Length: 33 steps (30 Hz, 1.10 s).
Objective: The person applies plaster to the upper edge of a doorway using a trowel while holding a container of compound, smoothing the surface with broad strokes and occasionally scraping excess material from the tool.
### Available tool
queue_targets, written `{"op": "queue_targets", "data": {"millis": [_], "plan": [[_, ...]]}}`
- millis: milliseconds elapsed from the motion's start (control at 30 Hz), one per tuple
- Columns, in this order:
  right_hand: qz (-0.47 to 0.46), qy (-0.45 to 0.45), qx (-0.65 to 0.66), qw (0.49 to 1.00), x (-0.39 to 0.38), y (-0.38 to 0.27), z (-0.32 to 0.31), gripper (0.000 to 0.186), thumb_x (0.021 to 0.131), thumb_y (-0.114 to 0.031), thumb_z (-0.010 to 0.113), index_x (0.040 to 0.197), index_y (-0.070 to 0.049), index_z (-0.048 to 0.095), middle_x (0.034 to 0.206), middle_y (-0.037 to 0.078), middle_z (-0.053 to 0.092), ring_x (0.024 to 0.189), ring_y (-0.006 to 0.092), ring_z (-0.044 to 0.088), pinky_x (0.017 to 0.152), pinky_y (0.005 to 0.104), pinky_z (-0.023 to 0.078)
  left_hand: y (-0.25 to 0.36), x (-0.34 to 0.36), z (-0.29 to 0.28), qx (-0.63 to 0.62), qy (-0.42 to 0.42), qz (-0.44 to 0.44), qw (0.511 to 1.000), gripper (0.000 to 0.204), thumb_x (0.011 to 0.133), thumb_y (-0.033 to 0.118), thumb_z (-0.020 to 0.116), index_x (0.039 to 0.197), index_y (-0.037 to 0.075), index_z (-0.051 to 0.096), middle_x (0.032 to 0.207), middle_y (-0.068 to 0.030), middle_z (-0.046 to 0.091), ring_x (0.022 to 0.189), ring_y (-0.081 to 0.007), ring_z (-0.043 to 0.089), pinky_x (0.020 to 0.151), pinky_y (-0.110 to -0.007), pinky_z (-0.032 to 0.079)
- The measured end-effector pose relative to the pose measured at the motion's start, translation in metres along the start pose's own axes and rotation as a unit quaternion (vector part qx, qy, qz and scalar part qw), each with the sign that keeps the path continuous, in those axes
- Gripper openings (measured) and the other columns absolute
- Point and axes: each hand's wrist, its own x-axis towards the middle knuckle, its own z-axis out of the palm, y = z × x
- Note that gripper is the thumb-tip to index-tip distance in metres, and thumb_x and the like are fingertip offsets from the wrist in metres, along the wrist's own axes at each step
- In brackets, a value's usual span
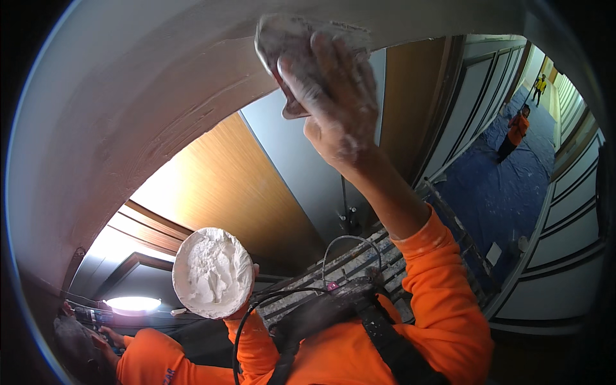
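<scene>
Overhead, my right hand (337, 102) grips a flat plastering trowel (282, 48) coated in grey-white smears, with a reddish-brown handle end poking out beside the palm. The trowel's face lies against the curved, pale surface (167, 115), which carries streaks and ridges of wet coating. White compound covers my fingers and knuckles. Lower down, my left hand (255, 273) holds up a round tub (180, 301) filled with thick white plaster (215, 273); most of that hand is hidden behind the tub.
At lower left, another person's orange sleeve (147, 356) and hands show near a bright lamp (133, 304). A slatted, splattered platform (308, 273) lies below, with a black cable (240, 333) crossing. Right, two people stand on blue floor sheeting (494, 192) along a panelled corridor.
</scene>
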Motion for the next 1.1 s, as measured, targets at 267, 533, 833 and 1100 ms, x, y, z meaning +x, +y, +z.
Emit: {"op": "queue_targets", "data": {"millis": [267, 533, 833, 1100], "plan": [[0.112, 0.022, 0.044, 0.993, -0.043, -0.016, -0.038, 0.038, 0.081, -0.006, 0.061, 0.119, -0.007, 0.060, 0.123, 0.018, 0.060, 0.115, 0.0372, 0.056, 0.099, 0.0449, 0.043, 0.020, 0.004, -0.022, -0.140, -0.003, 0.050, 0.989, 0.084, 0.078, 0.072, 0.049, 0.147, 0.028, 0.032, 0.154, 0.0024, 0.027, 0.144, -0.0271, 0.016, 0.117, -0.052, 0.009], [0.360, -0.026, 0.010, 0.932, 0.035, -0.032, -0.050, 0.039, 0.080, -0.005, 0.051, 0.117, 0.005, 0.056, 0.098, 0.023, 0.066, 0.080, 0.0323, 0.067, 0.077, 0.0391, 0.053, 0.032, 0.004, -0.030, -0.267, -0.006, 0.068, 0.961, 0.085, 0.078, 0.075, 0.046, 0.148, 0.028, 0.030, 0.154, 0.0032, 0.025, 0.144, -0.0263, 0.014, 0.117, -0.052, 0.008], [0.193, -0.031, 0.157, 0.968, 0.022, -0.147, -0.029, 0.060, 0.075, -0.006, 0.064, 0.132, 0.000, 0.048, 0.118, 0.034, 0.053, 0.105, 0.0470, 0.058, 0.084, 0.0520, 0.052, 0.035, 0.004, -0.023, -0.655, 0.043, 0.042, 0.753, 0.085, 0.080, 0.074, 0.045, 0.148, 0.026, 0.028, 0.155, 0.0028, 0.024, 0.144, -0.0254, 0.014, 0.117, -0.052, 0.007], [0.220, 0.003, 0.223, 0.949, 0.009, -0.090, -0.060, 0.031, 0.082, -0.006, 0.061, 0.112, 0.001, 0.060, 0.104, 0.019, 0.062, 0.090, 0.0278, 0.062, 0.080, 0.0369, 0.050, 0.032, -0.009, -0.026, -0.600, 0.014, 0.053, 0.798, 0.084, 0.081, 0.073, 0.046, 0.148, 0.025, 0.029, 0.155, 0.0023, 0.024, 0.144, -0.0250, 0.015, 0.117, -0.051, 0.008]]}}
